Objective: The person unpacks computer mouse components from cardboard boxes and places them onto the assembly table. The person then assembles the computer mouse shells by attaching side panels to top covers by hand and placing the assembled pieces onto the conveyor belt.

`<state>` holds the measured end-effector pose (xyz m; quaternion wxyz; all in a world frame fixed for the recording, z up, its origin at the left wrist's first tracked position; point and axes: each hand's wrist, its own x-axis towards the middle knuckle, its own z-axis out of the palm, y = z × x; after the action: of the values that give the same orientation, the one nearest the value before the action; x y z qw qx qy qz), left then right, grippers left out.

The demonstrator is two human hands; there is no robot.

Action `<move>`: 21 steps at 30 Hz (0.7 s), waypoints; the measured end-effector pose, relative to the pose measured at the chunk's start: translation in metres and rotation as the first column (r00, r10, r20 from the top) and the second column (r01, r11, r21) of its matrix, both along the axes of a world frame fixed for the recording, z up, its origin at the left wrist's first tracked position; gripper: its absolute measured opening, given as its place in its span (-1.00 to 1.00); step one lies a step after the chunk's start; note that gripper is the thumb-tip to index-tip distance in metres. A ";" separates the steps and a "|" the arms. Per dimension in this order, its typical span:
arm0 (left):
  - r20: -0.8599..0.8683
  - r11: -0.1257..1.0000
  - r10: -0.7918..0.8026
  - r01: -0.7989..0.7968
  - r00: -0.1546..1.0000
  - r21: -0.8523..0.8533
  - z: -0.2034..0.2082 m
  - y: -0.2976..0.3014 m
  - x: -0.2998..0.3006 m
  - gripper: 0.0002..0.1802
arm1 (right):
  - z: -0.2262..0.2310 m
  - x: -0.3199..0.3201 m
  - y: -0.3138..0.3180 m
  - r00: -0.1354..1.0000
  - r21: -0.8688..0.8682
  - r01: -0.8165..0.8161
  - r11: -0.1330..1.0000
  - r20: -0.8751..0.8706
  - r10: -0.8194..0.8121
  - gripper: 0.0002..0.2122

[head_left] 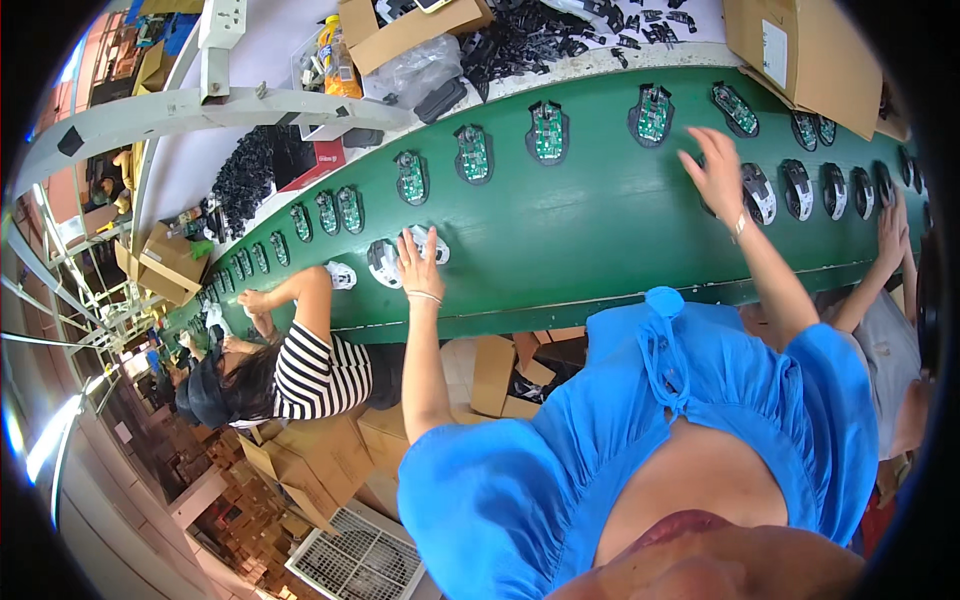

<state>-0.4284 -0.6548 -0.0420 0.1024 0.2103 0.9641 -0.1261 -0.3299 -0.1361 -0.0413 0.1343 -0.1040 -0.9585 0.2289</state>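
My left hand lies over a white-and-black computer mouse, its fingers stretched out and apart. The palm and fingers hide part of that mouse. Close on its left is another white-and-black mouse. Over on the right, my right hand is above the green conveyor belt with fingers spread and nothing in them. A dark edge shows beneath that hand, mostly hidden. Just to its right sits a black-and-white mouse. Beyond the fingertips is a mouse base with a green circuit board.
More mouse bases with boards line the belt's far side. A co-worker in a striped top works at left; another person's hand touches a mouse at right. Cardboard boxes and black plastic parts lie on the far ledge.
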 end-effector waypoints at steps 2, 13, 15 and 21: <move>0.055 0.997 -0.023 0.027 0.998 -0.073 -0.007 -0.007 -0.016 -0.10 | -0.010 -0.059 -0.012 0.989 -0.168 -0.144 0.975 -0.049 0.137 -0.72; 0.055 0.917 -0.023 -0.001 0.998 0.399 -0.001 -0.009 -0.034 -0.16 | -0.049 -0.321 -0.138 0.890 0.210 -0.451 0.867 0.030 0.455 -0.57; 0.059 0.833 0.054 -0.077 0.997 0.547 0.002 0.009 -0.022 -0.16 | -0.054 -0.329 -0.137 0.895 0.263 -0.442 0.858 0.202 0.399 -0.49; 0.252 0.638 0.215 -0.331 0.944 0.695 0.012 0.053 0.019 -0.17 | -0.086 -0.327 -0.121 0.852 0.097 -0.512 0.854 -0.070 0.518 -0.50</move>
<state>-0.4090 -0.6019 -0.0302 0.0980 0.0937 0.9441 0.3005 -0.6568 -0.2574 -0.1272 0.1166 0.1723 -0.9518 0.2252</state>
